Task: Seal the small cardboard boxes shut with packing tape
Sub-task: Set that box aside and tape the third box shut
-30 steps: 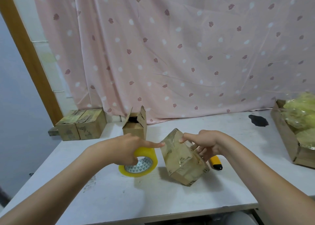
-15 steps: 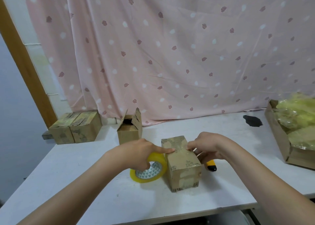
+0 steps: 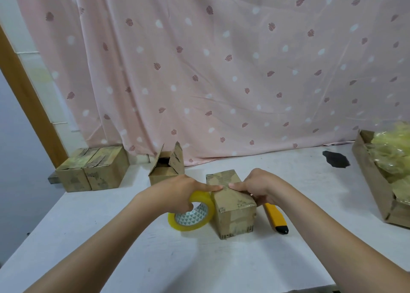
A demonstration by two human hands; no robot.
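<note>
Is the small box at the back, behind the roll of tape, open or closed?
Open. The box has its top flaps standing up, and its dark inside shows between them.

Perhaps home packing corner: curtain [image 3: 221, 71], boxes [image 3: 93, 168].
</note>
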